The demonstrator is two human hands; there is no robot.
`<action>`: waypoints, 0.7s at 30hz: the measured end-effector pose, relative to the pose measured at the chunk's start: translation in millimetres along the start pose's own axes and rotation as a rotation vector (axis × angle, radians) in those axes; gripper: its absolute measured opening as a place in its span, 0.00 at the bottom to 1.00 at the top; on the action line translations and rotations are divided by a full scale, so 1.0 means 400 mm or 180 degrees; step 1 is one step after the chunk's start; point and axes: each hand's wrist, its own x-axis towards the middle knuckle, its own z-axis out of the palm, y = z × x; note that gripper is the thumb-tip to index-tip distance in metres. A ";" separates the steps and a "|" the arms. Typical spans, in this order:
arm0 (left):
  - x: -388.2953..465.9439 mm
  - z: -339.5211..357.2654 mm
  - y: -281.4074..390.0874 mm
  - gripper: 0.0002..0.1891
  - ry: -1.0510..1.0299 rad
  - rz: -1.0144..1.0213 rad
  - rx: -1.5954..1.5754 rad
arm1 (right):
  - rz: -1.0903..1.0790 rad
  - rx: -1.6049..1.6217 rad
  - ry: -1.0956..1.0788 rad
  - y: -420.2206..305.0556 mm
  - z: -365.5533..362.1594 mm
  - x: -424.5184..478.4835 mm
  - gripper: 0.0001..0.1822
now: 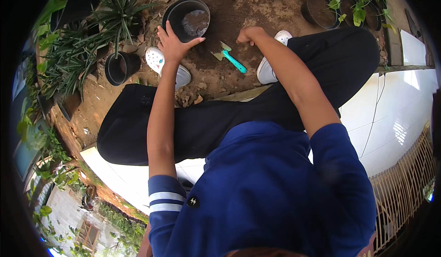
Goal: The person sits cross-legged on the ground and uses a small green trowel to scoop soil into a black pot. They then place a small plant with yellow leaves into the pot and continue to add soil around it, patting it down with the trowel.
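Note:
My left hand (174,47), fingers spread and thumb out, is at the near rim of a black plastic plant pot (171,13). Whether it touches the rim I cannot tell. Some brown soil (198,21) lies in the bottom of this pot, with grey patches showing around it. My right hand (250,36) hangs over the bare ground with its fingers curled down; the palm is hidden. Between my feet lies a hand trowel with a turquoise handle (235,62), and soil partly covers its metal blade (218,54).
White clogs (180,76) are on my feet. A smaller black pot (119,69) and spiky-leaved plants (69,60) stand at left. Several soil-filled pots (318,11) are at upper right. White floor tiles (372,119) extend beneath and behind me.

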 end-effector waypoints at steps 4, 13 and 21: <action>0.006 -0.009 -0.012 0.80 -0.0159 -0.0135 -0.0243 | -0.0069 0.0105 0.0006 -0.016 0.182 0.044 0.26; 0.028 -0.022 -0.001 0.80 -0.0203 -0.0267 -0.0322 | -0.0679 -0.0597 0.0708 -0.064 0.306 0.084 0.24; 0.018 -0.031 0.004 0.79 -0.0254 -0.0382 -0.0342 | -0.0976 0.0453 0.0835 -0.026 0.257 0.061 0.27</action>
